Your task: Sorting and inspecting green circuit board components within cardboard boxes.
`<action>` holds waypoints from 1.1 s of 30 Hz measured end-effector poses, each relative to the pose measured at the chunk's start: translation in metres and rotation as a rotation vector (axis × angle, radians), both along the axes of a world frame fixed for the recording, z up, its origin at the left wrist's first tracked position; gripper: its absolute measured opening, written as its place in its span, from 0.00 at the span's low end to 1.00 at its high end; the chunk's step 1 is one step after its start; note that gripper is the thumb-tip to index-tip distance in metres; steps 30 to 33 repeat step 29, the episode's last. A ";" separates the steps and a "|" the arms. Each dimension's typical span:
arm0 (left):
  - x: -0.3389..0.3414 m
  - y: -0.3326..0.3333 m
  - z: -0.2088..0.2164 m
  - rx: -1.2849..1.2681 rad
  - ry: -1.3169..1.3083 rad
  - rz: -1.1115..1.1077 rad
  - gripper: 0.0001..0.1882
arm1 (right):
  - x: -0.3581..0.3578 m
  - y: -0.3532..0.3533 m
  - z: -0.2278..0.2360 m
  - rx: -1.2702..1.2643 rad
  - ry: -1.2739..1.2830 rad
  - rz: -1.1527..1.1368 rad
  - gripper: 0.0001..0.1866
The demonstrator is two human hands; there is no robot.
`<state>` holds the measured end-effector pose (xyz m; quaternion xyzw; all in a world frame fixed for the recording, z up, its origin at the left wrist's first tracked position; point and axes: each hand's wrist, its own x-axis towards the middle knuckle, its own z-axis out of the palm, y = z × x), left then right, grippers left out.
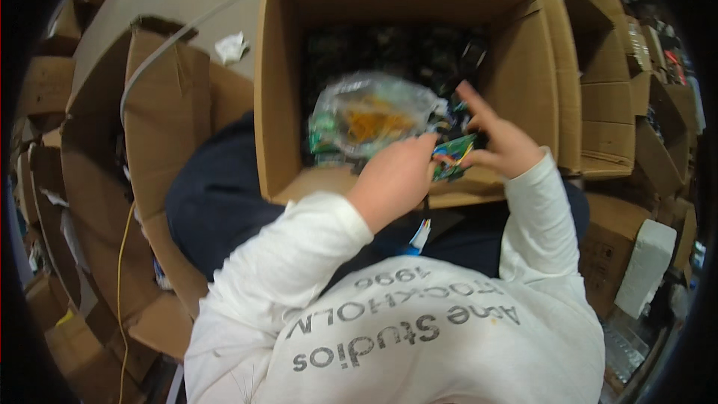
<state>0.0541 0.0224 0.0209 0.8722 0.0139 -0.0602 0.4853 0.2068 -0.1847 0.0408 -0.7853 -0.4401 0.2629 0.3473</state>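
My left hand (398,178) is closed on a small green circuit board (453,155) with coloured wires, held over the near right part of an open cardboard box (271,90). My right hand (502,139) is beside the board with its fingers apart. Its index finger points up and away, and the thumb lies close to the board's right edge; whether it touches I cannot tell. A clear plastic bag (340,97) with orange-yellow pieces inside rests in the box left of the board. Green boards (323,137) show by the bag, and dark items (381,49) fill the far part.
More open cardboard boxes stand to the left (164,112) and right (606,116). A white foam block (645,268) is at the lower right. A crumpled white paper (232,48) lies on the floor, near a grey cable (183,30). Something blue and white (420,238) hangs below my left hand.
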 end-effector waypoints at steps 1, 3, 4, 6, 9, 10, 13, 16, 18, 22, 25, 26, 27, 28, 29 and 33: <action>-0.004 0.002 0.001 0.015 -0.076 0.009 0.18 | 0.003 -0.010 -0.008 -0.082 -0.030 0.072 0.49; -0.007 0.007 0.018 0.110 -0.249 0.087 0.22 | 0.008 -0.007 0.018 -0.220 -0.031 0.013 0.33; -0.012 0.007 0.028 0.178 -0.344 0.151 0.24 | 0.005 -0.001 0.042 -0.273 0.007 -0.121 0.25; -0.016 0.008 0.047 0.253 -0.406 0.177 0.31 | 0.029 -0.040 0.044 0.052 -0.050 -0.543 0.18; -0.028 0.014 0.055 0.163 -0.360 0.168 0.32 | 0.069 -0.088 0.059 0.655 0.298 -1.042 0.16; -0.031 0.012 0.058 0.140 -0.337 0.141 0.32 | 0.078 -0.109 0.060 0.892 0.431 -1.082 0.17; -0.045 0.007 0.059 0.201 -0.274 0.048 0.32 | 0.084 -0.130 0.056 0.990 0.478 -1.242 0.30; -0.059 0.013 0.060 0.243 -0.276 -0.045 0.32 | 0.042 -0.110 0.091 0.856 0.367 -1.355 0.42; -0.062 0.006 0.056 0.316 -0.356 -0.071 0.32 | 0.057 -0.200 0.077 0.824 0.248 -1.246 0.42; -0.086 0.006 0.040 0.588 -0.230 -0.208 0.22 | 0.064 -0.294 0.039 0.425 -0.095 -1.415 0.36; -0.085 -0.003 0.032 0.558 0.012 -0.366 0.21 | 0.043 -0.394 -0.003 0.243 0.162 -1.148 0.28; -0.086 -0.006 0.041 0.488 -0.047 -0.378 0.21 | 0.027 -0.430 -0.002 0.180 0.202 -1.100 0.26; -0.089 -0.004 0.039 0.414 -0.061 -0.376 0.22 | 0.015 -0.455 -0.013 0.295 0.107 -1.102 0.27; -0.094 -0.004 0.038 0.442 -0.025 -0.365 0.22 | -0.006 -0.439 -0.040 0.441 0.077 -1.086 0.28; -0.097 -0.005 0.036 0.509 -0.004 -0.408 0.21 | -0.010 -0.426 -0.046 0.453 0.117 -1.080 0.28; -0.097 -0.005 0.036 0.509 -0.004 -0.408 0.21 | -0.010 -0.426 -0.046 0.453 0.117 -1.080 0.28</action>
